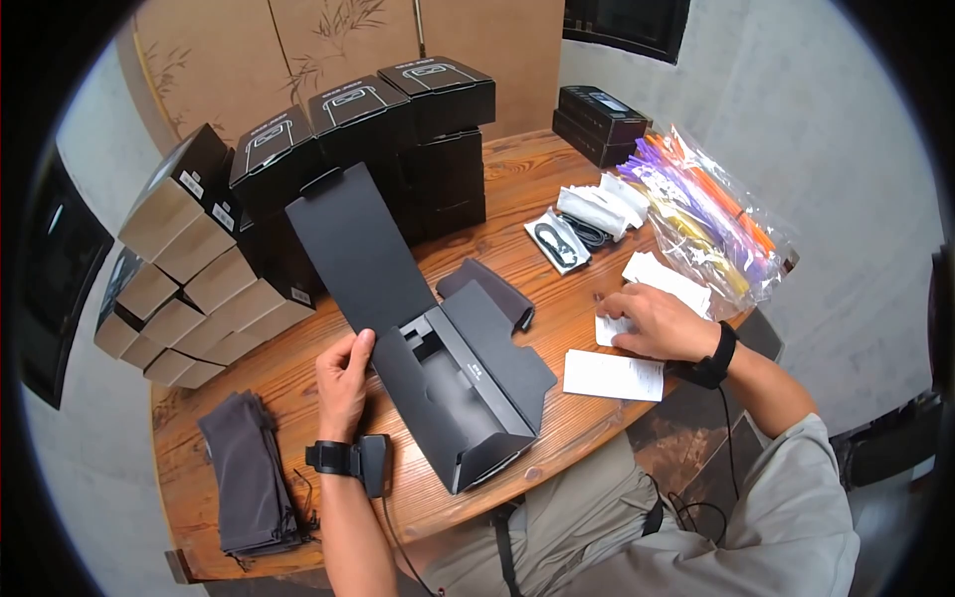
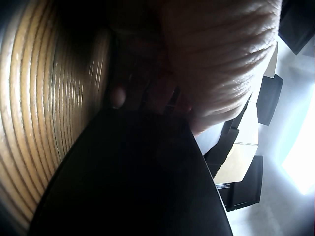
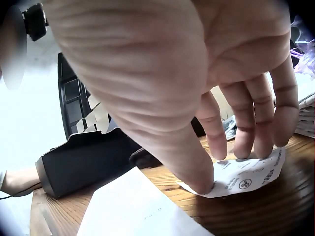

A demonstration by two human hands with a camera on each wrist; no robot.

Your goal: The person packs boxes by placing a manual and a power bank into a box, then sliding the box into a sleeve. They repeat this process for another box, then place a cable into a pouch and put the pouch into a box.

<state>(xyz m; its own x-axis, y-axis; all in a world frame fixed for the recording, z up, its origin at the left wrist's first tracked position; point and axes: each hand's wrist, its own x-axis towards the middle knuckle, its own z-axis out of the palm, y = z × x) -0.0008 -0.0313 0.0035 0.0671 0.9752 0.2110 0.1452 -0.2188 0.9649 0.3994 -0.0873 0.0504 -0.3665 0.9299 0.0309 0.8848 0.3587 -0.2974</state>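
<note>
- Your left hand grips the black box by its left edge; the box lies just right of that hand.
- Box open, dark and smooth, flaps spread (small pale print inside).
- Long axis: far left to near right; lid points toward the stacked boxes.
- Your right hand pinches a printed white slip beneath it, beside a white leaflet.

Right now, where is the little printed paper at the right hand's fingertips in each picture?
Head view: the little paper is right of centre, partly under the right hand.
Left wrist view: not in it.
Right wrist view: below centre, to the right.
Shared landmark: the wooden table.
</note>
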